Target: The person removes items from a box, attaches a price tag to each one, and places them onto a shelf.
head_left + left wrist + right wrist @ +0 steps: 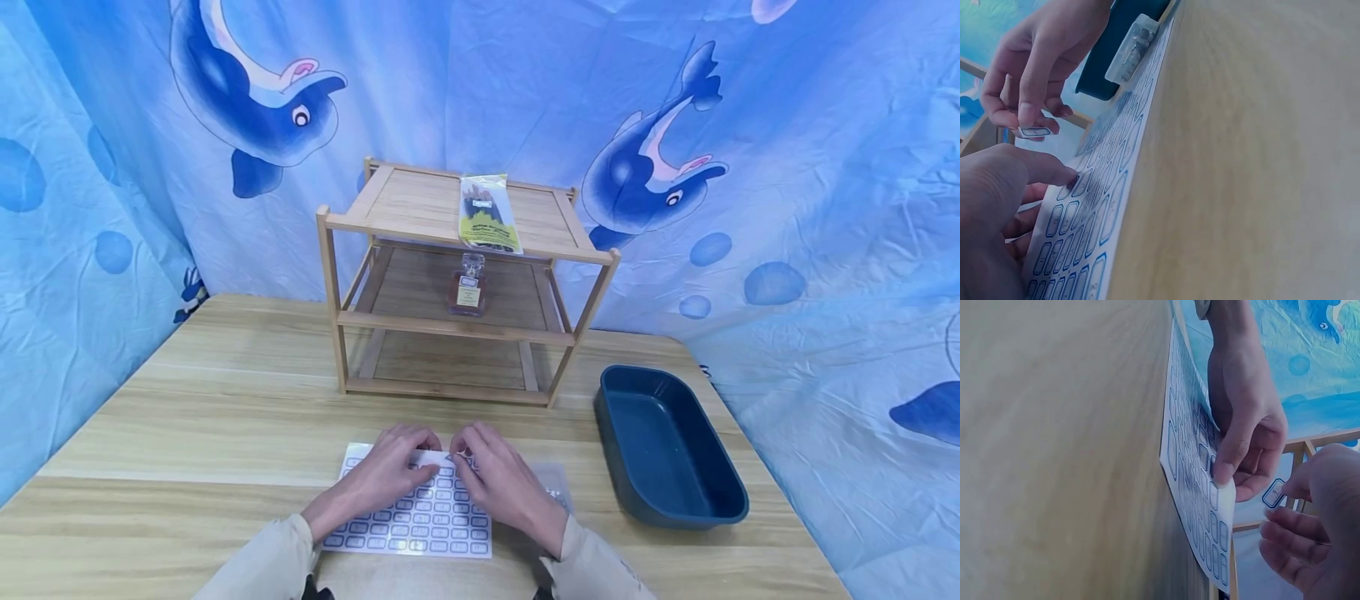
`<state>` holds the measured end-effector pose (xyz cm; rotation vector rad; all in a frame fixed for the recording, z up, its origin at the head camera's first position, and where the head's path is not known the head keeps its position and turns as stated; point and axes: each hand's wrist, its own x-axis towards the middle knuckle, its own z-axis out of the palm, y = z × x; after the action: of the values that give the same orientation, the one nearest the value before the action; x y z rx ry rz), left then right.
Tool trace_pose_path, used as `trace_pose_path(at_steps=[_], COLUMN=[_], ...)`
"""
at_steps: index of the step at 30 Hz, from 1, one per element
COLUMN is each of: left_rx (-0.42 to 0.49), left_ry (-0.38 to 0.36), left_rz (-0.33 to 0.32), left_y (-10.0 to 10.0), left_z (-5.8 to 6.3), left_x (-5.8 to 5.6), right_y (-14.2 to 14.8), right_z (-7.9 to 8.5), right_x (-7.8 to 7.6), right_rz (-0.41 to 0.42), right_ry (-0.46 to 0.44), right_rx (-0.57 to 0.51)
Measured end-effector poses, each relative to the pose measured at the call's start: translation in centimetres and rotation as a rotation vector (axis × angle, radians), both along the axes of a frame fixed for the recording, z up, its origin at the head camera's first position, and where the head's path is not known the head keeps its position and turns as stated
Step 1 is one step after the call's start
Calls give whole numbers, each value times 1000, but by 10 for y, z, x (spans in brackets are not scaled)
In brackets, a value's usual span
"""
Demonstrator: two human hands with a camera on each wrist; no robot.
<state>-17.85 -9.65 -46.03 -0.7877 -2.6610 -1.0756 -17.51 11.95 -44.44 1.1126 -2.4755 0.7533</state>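
A white sheet of blue-bordered label stickers [420, 530] lies at the front of the table, its far edge lifted. My left hand [390, 473] grips that far edge, thumb on top and fingers beneath, as the right wrist view shows. Between the thumb and fingertips of my right hand [504, 485] is one peeled label sticker [1274, 494], held just off the sheet's edge. A blue border and a small mark show on the sticker; I cannot read the mark surely. In the left wrist view the same sticker [1036, 132] appears above my left thumb.
Behind the hands stands a wooden shelf rack [457, 329]. A brush pack [489, 218] lies on its top; a labelled perfume bottle [467, 292] stands on the tier below. A dark teal tub [611, 450] is at right. Near my right wrist sits a small clear box [1132, 50].
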Motion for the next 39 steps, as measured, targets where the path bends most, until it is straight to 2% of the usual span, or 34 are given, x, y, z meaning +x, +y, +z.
trace_pose_path(at_steps=[4, 7, 12, 19, 24, 30, 35, 39], left_rx=[-8, -20, -36, -12, -15, 64, 127, 156], left_ry=[7, 7, -2, -30, 16, 89, 44, 19], left_rz=[12, 26, 45, 67, 72, 44, 1, -5], left_y=[1, 2, 3, 3, 4, 11, 17, 20], left_z=[-3, -5, -6, -7, -6, 1, 9, 10], left_x=[0, 1, 2, 2, 3, 7, 11, 13], right_y=[2, 3, 5, 6, 7, 9, 9, 10], right_z=[2, 4, 4, 5, 5, 4, 5, 6], right_x=[1, 1, 1, 1, 1, 1, 1, 1], right_rz=[-12, -22, -31, -27, -17, -19, -21, -24], right_ry=[-82, -109, -111, -107, -102, -110, -116, -116], right_rx=[-54, -76, -90, -111, -120, -108, -90, -77])
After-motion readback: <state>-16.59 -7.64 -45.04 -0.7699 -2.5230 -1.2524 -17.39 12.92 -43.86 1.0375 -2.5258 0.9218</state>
